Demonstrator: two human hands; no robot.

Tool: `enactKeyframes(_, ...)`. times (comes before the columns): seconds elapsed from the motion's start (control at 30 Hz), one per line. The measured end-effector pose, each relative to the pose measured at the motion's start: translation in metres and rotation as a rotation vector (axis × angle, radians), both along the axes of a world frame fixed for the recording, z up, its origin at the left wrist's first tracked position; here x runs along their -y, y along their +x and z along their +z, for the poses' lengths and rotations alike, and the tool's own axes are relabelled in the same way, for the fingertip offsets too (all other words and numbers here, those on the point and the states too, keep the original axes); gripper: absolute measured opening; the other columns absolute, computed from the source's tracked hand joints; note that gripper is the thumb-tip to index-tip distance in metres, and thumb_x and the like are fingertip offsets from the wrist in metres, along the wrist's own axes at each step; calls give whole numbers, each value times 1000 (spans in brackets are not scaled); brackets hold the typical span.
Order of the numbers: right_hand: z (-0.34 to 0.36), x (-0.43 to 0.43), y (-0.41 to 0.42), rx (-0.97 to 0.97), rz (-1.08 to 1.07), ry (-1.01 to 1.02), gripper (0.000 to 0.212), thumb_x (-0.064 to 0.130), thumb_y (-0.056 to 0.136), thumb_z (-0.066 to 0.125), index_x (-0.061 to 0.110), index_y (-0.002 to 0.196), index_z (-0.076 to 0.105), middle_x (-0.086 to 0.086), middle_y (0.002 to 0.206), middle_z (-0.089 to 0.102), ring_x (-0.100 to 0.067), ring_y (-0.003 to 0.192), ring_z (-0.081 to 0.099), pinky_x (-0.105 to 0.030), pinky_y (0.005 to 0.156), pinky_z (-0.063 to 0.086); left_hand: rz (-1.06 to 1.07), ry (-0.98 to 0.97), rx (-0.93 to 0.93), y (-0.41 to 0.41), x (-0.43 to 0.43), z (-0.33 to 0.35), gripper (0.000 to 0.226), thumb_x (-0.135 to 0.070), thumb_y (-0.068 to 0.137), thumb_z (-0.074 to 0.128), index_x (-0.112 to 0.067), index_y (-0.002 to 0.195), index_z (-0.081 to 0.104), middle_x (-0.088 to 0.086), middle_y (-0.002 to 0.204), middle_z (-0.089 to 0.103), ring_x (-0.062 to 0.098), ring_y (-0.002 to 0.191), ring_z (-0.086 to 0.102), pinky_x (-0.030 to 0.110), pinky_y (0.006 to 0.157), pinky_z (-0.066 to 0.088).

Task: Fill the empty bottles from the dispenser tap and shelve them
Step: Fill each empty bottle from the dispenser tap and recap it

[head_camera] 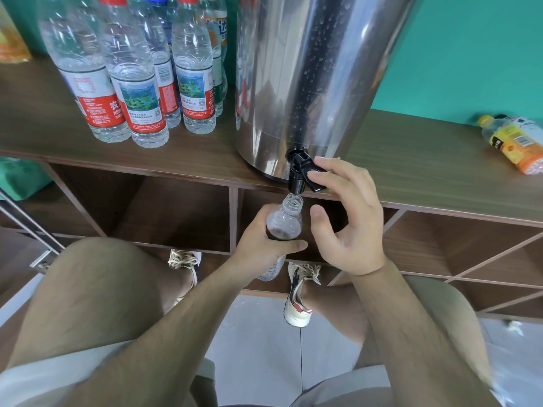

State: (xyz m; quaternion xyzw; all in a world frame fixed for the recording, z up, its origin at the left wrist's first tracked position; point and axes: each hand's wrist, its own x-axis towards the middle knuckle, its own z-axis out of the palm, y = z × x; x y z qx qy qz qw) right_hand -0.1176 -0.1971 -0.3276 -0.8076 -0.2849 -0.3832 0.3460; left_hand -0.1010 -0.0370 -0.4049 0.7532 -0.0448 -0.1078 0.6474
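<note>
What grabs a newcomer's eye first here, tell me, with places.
A tall steel dispenser stands centre on the wooden shelf top. Under its black tap, the left hand holds an uncapped bottle while the right hand rests its fingers on the lever. Red-labelled bottles cluster at left.

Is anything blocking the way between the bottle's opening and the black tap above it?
Nothing visible is. The left hand holds the bottle with its uncapped mouth right under the tap spout, with only open air between them. The right hand rests its fingers on the tap lever.
</note>
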Motion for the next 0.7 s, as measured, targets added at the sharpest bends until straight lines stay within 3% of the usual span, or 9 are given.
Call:
enactKeyframes(0.13,1,0,0,2,-1,4,38,8,85,59,-1,120,70,-18,134,64,-26,119,60,-40,105,45,2,-10,-6,0,0,-1,74,-23,77,91,-34,137,49,-13,125,64,11,117,63,35,104,52)
enactKeyframes(0.3,-1,0,0,-11,20,16,41,3,80,60,-1,120,71,-16,135,63,-20,120,57,-50,97,50,6,-19,-5,1,0,-3,74,-23,77,91,-34,137,49,-12,125,65,12,117,64,39,105,53)
enactKeyframes(0.53,-1,1,0,-18,25,13,42,3,79,59,-1,120,71,-16,136,63,-16,121,55,-52,92,52,9,-21,-6,1,-1,-5,74,-25,77,91,-35,136,49,-12,125,65,11,117,64,35,102,53)
enactKeyframes(0.7,0,2,0,-16,19,4,43,2,78,59,-2,120,70,-17,136,63,-20,120,57,-52,94,51,13,-21,-6,2,0,-3,73,-24,78,91,-35,136,48,-14,123,63,9,115,63,22,90,50)
